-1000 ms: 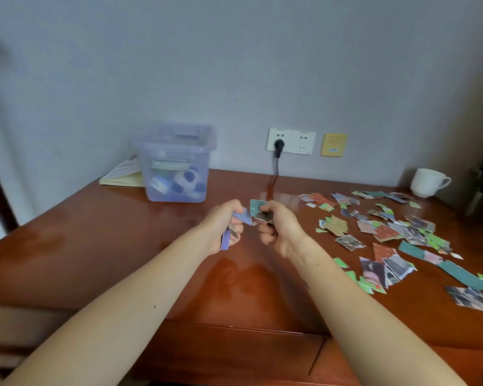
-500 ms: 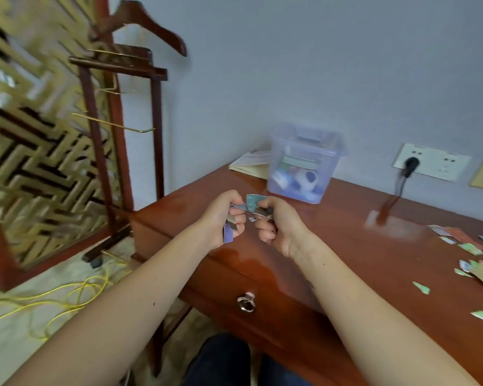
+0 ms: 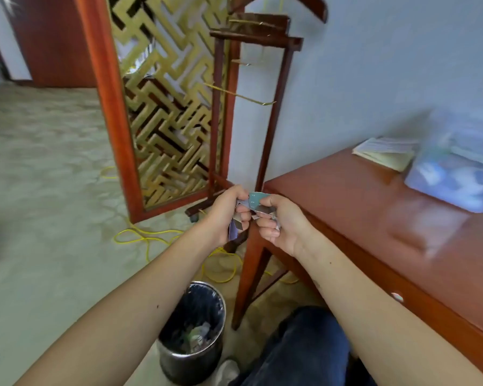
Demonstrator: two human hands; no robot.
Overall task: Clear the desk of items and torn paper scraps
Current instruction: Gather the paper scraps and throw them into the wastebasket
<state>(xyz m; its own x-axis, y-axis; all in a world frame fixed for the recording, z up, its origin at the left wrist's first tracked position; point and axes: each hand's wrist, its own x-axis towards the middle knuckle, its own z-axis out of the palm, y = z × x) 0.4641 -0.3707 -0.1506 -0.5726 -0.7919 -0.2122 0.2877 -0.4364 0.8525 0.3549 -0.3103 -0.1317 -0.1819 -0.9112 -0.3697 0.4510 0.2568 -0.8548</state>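
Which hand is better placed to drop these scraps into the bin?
Left, probably. The left hand and right hand both grip the paper scraps, but the bin stands on the floor below the left forearm; the right hand sits by the desk corner, farther off.

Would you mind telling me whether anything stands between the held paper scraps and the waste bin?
Nothing visible does. The left hand and right hand grip the paper scraps above the floor; the waste bin stands below with its mouth uncovered, beside the desk leg.
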